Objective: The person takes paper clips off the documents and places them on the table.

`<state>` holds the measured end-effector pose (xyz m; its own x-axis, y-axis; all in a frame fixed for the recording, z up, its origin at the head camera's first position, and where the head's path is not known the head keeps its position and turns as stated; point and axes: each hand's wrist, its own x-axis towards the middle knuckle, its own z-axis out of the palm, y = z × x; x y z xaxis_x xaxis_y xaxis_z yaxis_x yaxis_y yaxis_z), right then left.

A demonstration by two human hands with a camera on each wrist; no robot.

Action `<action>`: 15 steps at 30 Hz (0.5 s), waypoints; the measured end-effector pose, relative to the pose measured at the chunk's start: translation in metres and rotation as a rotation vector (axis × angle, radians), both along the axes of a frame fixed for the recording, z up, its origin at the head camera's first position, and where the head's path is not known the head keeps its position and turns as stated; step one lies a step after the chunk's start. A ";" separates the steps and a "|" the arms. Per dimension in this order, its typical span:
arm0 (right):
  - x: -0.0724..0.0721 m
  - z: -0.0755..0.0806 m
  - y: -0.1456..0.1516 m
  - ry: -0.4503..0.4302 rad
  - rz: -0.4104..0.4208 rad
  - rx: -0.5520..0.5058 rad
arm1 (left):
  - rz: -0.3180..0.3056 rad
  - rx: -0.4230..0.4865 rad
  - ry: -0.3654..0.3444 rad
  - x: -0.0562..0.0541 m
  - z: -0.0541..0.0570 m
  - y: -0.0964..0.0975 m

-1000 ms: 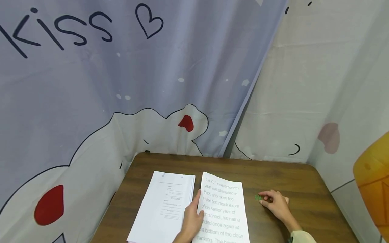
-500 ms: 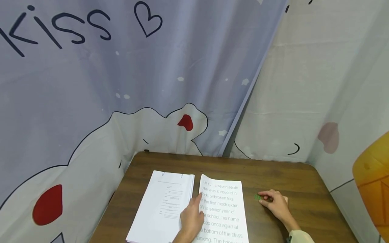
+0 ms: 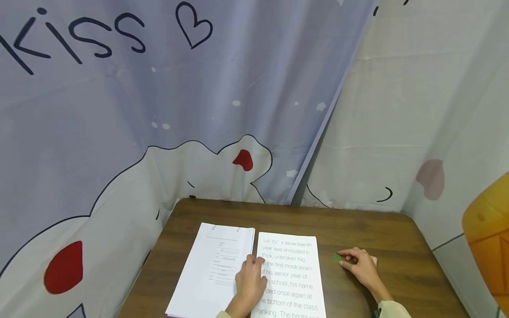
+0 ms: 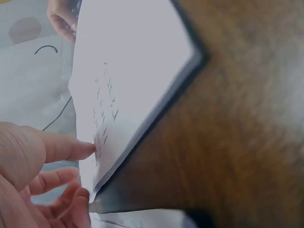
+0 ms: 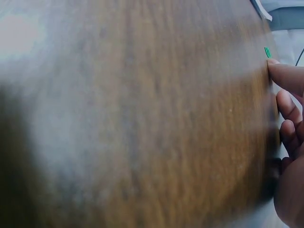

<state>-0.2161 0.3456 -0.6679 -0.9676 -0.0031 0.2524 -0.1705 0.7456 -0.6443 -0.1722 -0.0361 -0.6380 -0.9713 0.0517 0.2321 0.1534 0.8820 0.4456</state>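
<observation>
In the head view my left hand [image 3: 249,282] rests at the left edge of a large-print sheet [image 3: 292,274], its index fingertip and thumb over the paper. The left wrist view shows the thumb [image 4: 71,148] against the white sheets [image 4: 133,57], other fingers bent near their edge. On the right side of the table, my right hand [image 3: 359,265] pinches a small green paper clip [image 3: 337,257] between thumb and index finger. In the right wrist view, the clip's green wire [image 5: 267,52] sticks out past the fingertip, close over the wood.
Left of the large-print sheet lies another white paper stack [image 3: 199,265], with paper clips [image 3: 214,228] at its top edge. Both lie on a brown wooden table [image 3: 294,216]. Behind the table hangs a printed curtain [image 3: 222,97].
The large-print sheet's raised left edge has come down flat. My left index finger has drawn back from pointing up along that edge. The right hand and green clip stay in place.
</observation>
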 end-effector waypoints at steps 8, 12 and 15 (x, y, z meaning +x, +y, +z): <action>0.001 0.001 0.000 -0.005 0.007 -0.013 | -0.025 -0.021 0.059 -0.005 0.013 -0.003; 0.001 0.002 -0.001 -0.004 0.004 -0.014 | -0.012 0.007 0.050 -0.008 0.021 -0.011; 0.001 0.003 -0.001 0.005 -0.001 -0.011 | 0.009 0.006 0.030 -0.008 0.023 -0.019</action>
<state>-0.2152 0.3443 -0.6652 -0.9664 0.0004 0.2570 -0.1730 0.7383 -0.6519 -0.1807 -0.0551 -0.6148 -0.9644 0.0413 0.2612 0.1586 0.8806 0.4466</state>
